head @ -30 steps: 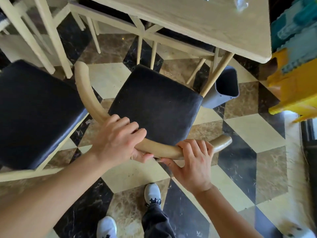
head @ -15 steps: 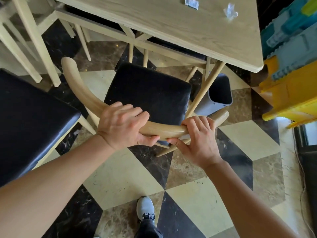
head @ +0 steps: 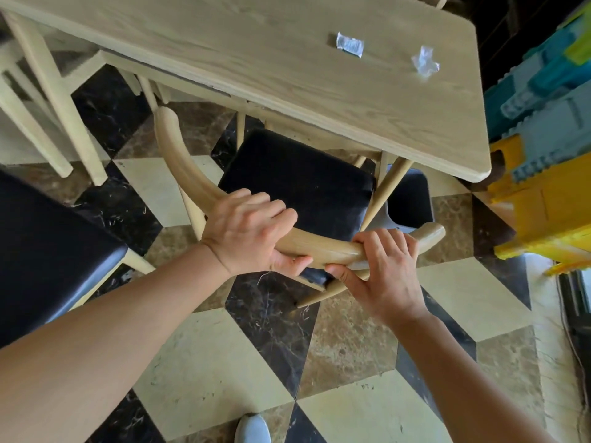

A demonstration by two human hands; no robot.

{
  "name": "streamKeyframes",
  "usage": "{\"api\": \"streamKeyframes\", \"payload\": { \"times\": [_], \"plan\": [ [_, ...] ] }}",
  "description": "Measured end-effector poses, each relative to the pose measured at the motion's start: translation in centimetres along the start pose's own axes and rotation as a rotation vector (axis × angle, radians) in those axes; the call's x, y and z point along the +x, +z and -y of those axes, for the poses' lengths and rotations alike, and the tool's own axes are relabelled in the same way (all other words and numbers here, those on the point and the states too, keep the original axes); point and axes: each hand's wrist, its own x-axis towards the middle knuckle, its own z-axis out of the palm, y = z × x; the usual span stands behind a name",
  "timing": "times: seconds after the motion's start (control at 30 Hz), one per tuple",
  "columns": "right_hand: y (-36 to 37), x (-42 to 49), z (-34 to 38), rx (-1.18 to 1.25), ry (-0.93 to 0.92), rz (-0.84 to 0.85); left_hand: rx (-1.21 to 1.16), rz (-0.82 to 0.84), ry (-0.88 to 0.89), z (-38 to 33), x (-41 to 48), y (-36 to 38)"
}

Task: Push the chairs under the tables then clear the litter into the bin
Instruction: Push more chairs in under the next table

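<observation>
Underfoot, chequered marble floor (head: 217,372); wooden table (head: 287,68).

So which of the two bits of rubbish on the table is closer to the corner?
The crumpled clear wrapper, on the right. It lies nearer the table's far right corner than the flatter silvery wrapper to its left.

floor (head: 224,372) behind open | table leg (head: 388,187) beside seat (head: 297,183) (touching?) | bin (head: 411,199) behind leg
</observation>
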Motion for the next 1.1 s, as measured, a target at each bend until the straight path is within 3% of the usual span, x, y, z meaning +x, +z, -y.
{"api": "streamKeyframes", "payload": {
  "times": [0.7,0.83,0.97,1.1],
  "plan": [
    [1.1,5.3,-6.4,0.014,-0.092,-0.093,0.083,-0.042,-0.038,0.2,5.2,4.4],
    [0.5,5.4,-6.5,0.003,-0.118,-0.057,0.081,0.021,-0.068,-0.1,5.0,4.2],
    [-0.3,5.5,-6.5,-0.065,-0.08,0.063,0.086,0.191,-0.096,-0.7,5.4,3.6],
    [-3.2,6.3,-4.5,-0.19,0.087,0.438,0.162,0.481,-0.209,-1.8,6.8,0.8]
  ]
}}
